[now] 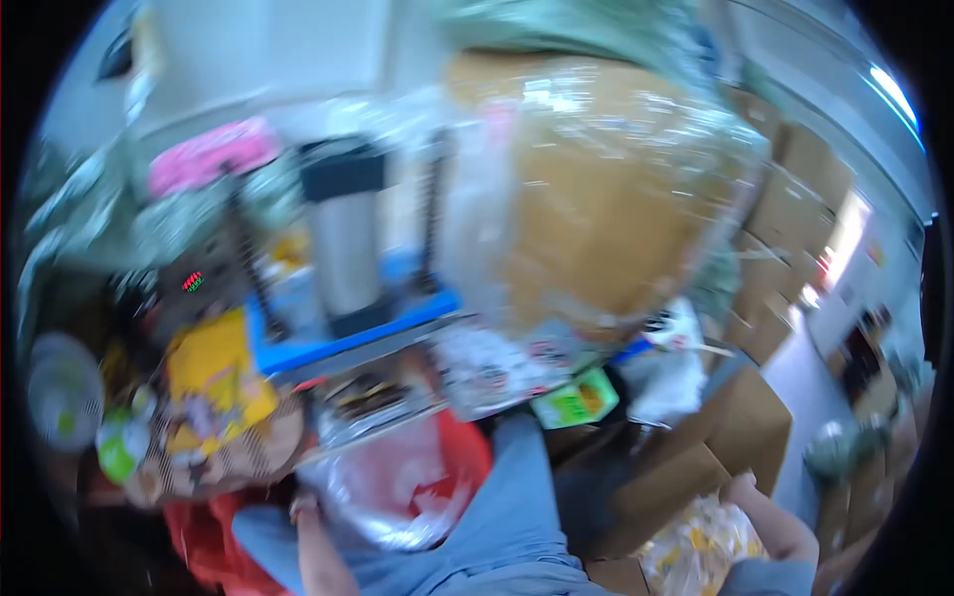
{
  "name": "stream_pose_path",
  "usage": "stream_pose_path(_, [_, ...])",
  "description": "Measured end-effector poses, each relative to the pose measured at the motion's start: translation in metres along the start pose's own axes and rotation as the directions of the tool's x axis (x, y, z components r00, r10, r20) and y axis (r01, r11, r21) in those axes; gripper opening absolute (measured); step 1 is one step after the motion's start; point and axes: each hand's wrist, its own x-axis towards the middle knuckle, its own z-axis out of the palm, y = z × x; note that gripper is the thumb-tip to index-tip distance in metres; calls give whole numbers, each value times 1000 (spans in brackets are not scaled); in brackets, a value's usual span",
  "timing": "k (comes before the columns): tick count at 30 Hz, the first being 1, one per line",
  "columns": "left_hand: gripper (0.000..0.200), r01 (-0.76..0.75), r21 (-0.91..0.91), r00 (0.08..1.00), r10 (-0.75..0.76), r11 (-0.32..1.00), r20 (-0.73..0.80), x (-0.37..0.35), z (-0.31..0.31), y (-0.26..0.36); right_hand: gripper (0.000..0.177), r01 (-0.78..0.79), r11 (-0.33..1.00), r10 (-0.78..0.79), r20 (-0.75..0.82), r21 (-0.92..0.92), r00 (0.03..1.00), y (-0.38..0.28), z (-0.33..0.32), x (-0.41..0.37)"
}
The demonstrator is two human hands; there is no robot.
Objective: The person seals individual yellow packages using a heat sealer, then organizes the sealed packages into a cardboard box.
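Down at the right, my right hand (737, 487) is closed at the top edge of a clear plastic bag (701, 546) filled with yellow-and-white pieces. The bag sits beside my right thigh, against an open cardboard box (686, 487). My left hand (304, 508) is low over my left leg, near a red tub (462, 452) lined with clear plastic. Blur hides the fingers of that hand. Between my knees stands the tub, with a bit of red inside.
Ahead is a bench press with a blue base (358, 338) and dark upright posts. A yellow sheet (214, 368) and a patterned cloth (229, 447) lie left of it. A large plastic-wrapped carton (616, 199) stands behind, a green box (576, 399) in front. Cartons (790, 199) are stacked at right.
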Motion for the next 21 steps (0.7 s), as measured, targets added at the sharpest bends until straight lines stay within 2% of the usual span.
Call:
stream_pose_path(1, [31,67,27,996,-69,997,61,-14,29,-20,43,-222,957,284,465,-185,839,-1,10,59])
stream_pose_path(2, [30,122,56,984,-128,991,123,-11,92,-41,43,-259,842,539,730,-472,421,-40,19,175])
stream_pose_path(3, [29,315,-141,929,-335,939,-157,2,145,-49,47,-92,672,729,678,-735,-91,-92,39,292])
stream_pose_path(4, [29,503,-463,797,-599,730,-78,-44,45,-26,42,-138,751,659,747,-646,88,-122,56,339])
stream_pose_path(5, [31,533,-382,843,-508,754,174,-37,52,-37,38,-355,854,493,809,-379,322,-149,73,373])
stream_pose_path(6, [33,535,-315,820,-391,784,418,-32,61,-46,34,-489,872,345,758,-39,554,-171,87,395])
stream_pose_path(7, [34,575,-391,812,-439,719,386,-41,58,-53,32,-560,814,230,801,152,553,-185,102,407])
stream_pose_path(8, [34,596,-466,803,-486,654,346,-46,53,-56,32,-376,897,30,816,233,577,-195,116,415])
stream_pose_path(10, [34,545,-458,833,-516,702,200,-43,48,-64,31,-73,935,-244,777,348,580,-191,153,402])
stream_pose_path(11, [33,448,-425,888,-447,786,110,-54,24,-63,31,26,942,-288,764,336,577,-196,170,403])
stream_pose_path(13, [33,389,-476,907,-418,789,49,-48,35,-76,30,151,931,-360,762,333,538,-214,204,418])
stream_pose_path(14, [32,371,-464,919,-389,804,61,-60,8,-75,31,137,896,-420,706,422,571,-225,221,428])
stream_pose_path(16, [29,292,-409,927,-361,864,-102,-74,-12,-75,35,87,791,-502,561,605,658,-252,258,450])
stream_pose_path(17, [22,197,-289,933,-269,937,-237,-82,-17,-75,37,52,716,-517,478,696,710,-266,278,460])
stream_pose_path(20, [21,-23,-446,866,-205,895,-456,-132,-67,-51,42,66,683,-476,373,728,796,-305,345,490])
stream_pose_path(21, [26,-76,-524,869,-202,848,-453,-152,-89,-42,43,39,680,-432,357,732,828,-318,366,499])
